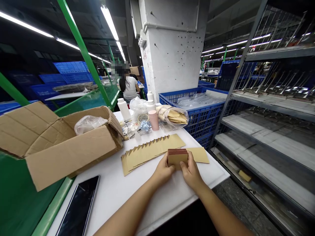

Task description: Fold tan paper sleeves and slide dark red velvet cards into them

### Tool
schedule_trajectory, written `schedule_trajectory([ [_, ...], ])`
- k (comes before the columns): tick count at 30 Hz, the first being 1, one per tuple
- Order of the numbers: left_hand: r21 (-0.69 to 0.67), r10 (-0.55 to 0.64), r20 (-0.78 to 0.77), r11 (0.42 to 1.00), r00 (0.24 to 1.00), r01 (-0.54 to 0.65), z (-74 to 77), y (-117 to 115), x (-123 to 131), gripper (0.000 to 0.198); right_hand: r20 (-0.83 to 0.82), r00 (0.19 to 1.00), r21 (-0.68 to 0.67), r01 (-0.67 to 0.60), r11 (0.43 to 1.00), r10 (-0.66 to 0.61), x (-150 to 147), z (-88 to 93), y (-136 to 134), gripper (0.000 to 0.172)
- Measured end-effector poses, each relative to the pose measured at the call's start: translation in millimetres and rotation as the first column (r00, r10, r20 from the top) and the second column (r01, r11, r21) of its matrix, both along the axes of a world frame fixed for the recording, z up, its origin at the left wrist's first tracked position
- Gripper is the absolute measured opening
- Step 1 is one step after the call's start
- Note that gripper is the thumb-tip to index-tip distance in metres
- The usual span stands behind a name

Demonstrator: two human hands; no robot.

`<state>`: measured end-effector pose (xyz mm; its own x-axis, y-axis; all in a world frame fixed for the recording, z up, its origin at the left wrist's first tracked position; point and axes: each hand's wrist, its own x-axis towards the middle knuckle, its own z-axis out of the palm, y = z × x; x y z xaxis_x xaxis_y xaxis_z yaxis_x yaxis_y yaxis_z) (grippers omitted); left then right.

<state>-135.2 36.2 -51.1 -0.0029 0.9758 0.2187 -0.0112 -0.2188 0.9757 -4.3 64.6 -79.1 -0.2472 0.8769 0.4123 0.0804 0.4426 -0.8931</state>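
Note:
Between my two hands is a small stack of brown cards, held upright with its layered dark edges on top. My left hand grips its left side, thumb across the near face. On the right side my right hand closes around it the same way. Just beyond, a fanned row of tan paper envelopes lies overlapping on the white table. Another tan envelope lies flat behind my right hand, partly covered by it.
An open cardboard box stands at left, a phone near it. Behind the envelopes are a pink bottle, white bottles and a plastic bag of tan envelopes. Blue crates and a metal rack flank the right. A person sits farther back.

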Motion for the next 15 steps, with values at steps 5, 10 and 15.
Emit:
schedule_trajectory([
  [5, 0.021, -0.060, 0.006, 0.998, 0.998, 0.060, -2.6, 1, -4, 0.060, -0.007, 1.000, 0.021, 0.000, 1.000, 0.000, 0, -1.9, 1, 0.044],
  [10, 0.025, -0.010, -0.138, 1.000, 0.990, 0.014, -4.0, 2, -10, 0.050, -0.013, 0.999, 0.091, 0.038, 0.995, -0.037, 0, 1.0, 1, 0.043],
  [15, -0.045, 0.146, -0.004, 0.988, 0.989, -0.146, -0.2, 6, -18, 0.051, 0.277, 0.931, 0.368, 0.125, 0.921, -0.237, 39, 8.6, 21, 0.041],
])
